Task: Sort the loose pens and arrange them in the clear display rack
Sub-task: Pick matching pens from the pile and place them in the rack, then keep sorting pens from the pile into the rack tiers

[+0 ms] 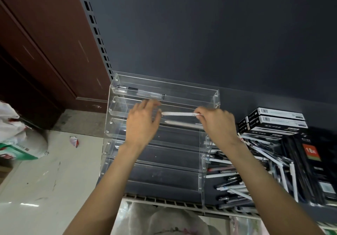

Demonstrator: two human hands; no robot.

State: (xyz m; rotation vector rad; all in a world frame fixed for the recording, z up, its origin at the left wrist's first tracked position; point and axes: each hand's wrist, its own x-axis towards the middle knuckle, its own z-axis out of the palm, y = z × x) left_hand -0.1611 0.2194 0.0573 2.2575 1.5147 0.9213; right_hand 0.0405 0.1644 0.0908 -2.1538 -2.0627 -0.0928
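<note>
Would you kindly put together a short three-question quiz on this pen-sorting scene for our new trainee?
1. True or false: the right hand pinches one end of the slim white pen over the clear acrylic tiered display rack.
2. The heap of loose pens lies on which side of the rack? A) left B) right C) behind it
3. Fill in: the black-and-clear pens already placed lie in the rack's ____ tier.

Key: 1 true. 2 B. 3 top: the second white pen lies lower, near the left hand, whose fingers are spread open.
</note>
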